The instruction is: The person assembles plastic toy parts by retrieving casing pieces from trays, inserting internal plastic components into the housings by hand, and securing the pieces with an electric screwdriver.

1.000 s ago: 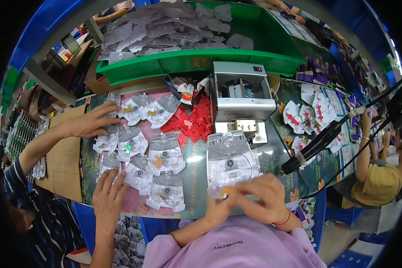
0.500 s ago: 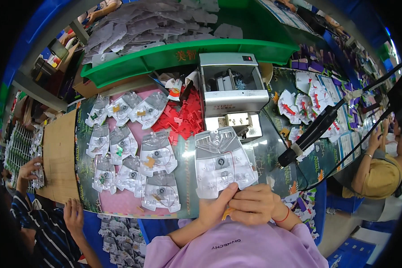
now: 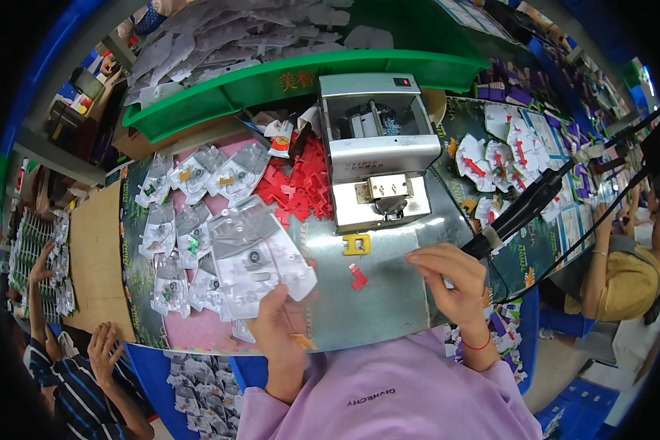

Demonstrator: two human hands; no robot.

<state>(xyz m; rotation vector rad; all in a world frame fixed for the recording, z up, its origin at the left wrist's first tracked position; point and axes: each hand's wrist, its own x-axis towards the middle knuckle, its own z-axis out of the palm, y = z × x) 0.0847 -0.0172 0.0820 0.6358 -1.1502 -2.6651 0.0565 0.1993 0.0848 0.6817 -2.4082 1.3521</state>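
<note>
Now farther left: one panel [image 3: 257, 257] in left grip [image 3: 280, 334]; right grip [image 3: 453, 282] loosely open

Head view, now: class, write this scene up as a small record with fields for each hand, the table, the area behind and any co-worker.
Left hand: grips the lower edge of a grey-and-white plastic housing
Right hand: nothing seen in it; near the black tool
Table: yellow part and red piece, between the hands
Behind: silver machine; green tray beyond
Co-worker: striped sleeve, lower left
</note>
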